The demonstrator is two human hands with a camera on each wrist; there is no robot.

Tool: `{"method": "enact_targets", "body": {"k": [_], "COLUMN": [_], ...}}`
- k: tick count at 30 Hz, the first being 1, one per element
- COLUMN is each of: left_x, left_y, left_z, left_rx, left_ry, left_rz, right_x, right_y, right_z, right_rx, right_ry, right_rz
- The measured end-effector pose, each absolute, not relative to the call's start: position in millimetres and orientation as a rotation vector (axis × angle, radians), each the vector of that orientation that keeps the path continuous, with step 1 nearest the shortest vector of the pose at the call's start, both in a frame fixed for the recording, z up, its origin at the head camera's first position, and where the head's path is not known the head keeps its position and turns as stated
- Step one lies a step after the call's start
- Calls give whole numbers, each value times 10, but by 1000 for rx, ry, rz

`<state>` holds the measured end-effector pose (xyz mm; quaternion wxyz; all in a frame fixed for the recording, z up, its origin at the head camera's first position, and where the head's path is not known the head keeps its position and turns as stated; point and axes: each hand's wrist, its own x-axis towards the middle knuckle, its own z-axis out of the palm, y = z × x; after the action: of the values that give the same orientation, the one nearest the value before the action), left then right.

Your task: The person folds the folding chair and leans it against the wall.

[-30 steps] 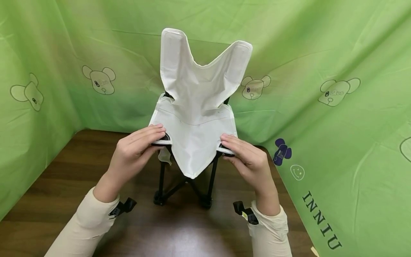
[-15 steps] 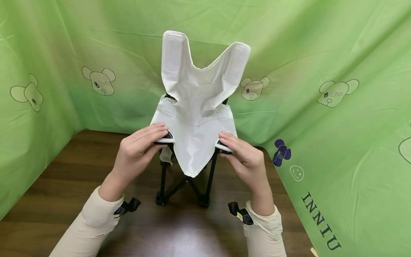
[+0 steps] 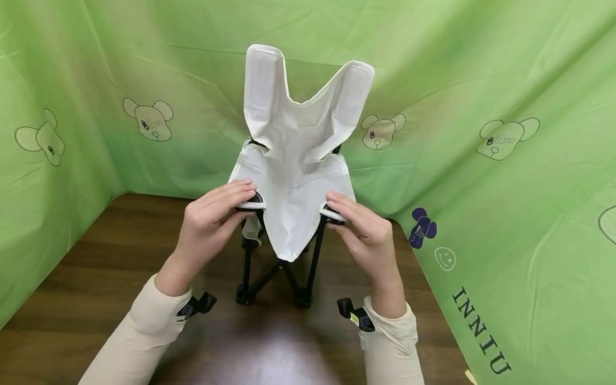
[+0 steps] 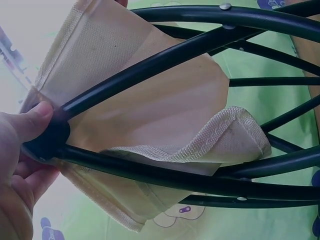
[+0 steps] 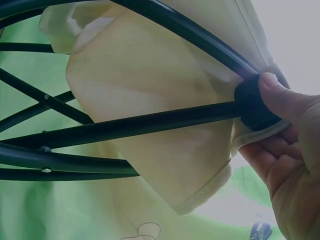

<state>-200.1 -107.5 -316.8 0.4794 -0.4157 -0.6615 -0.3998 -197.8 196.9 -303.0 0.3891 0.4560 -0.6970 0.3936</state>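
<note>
A small folding chair (image 3: 293, 176) with a white fabric seat and black tube legs stands partly folded in the head view. My left hand (image 3: 212, 219) grips its front left corner, fingers over the fabric and thumb under the black joint. On the other side, my right hand (image 3: 366, 230) holds the front right corner the same way. From below, the left wrist view shows the thumb against a black plastic joint (image 4: 50, 137) where two tubes meet. In the right wrist view the thumb presses a matching joint (image 5: 255, 102). The seat fabric sags to a point between the hands.
The chair's feet (image 3: 303, 297) rest on a dark wooden table (image 3: 269, 353). Green printed cloth (image 3: 539, 224) hangs around the back and both sides. Crossed black tubes (image 4: 165, 65) run under the seat. A loose fabric flap (image 4: 240, 135) hangs beneath it.
Both hands have moved slightly inward and up, bringing the two front corners closer together. The chair's feet have drawn slightly nearer each other, and the grip is unchanged.
</note>
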Motion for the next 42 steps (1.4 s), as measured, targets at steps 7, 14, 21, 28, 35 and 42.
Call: {"method": "enact_targets", "body": {"k": [7, 14, 21, 28, 35, 42], "left_x": [-2036, -2068, -2087, -2087, -2104, -2114], "left_y": [-1042, -996, -970, -933, -900, -878], "left_z": [-3159, -3161, -3144, -3102, -3065, -3046], "left_rx": [-1010, -1015, -1035, -1055, -1071, -1108], "left_ry": [-1608, -1582, -1582, -1587, -1589, -1586], "left_rz": [-1011, -1049, -1054, -1036, -1025, -1039], "right_x": [-2016, -2052, -2050, -2040, -2052, -2069], "right_y": [1940, 1909, 1873, 1862, 1863, 1844], "right_z": [-3004, -2972, -2944, -2908, -2868, -2824], "right_rx": [1162, 1180, 1203, 1217, 1275, 1351], "right_ry": [-1779, -1787, -1780, -1781, -1757, -1754], "right_rz": [997, 986, 992, 971, 965, 969]}}
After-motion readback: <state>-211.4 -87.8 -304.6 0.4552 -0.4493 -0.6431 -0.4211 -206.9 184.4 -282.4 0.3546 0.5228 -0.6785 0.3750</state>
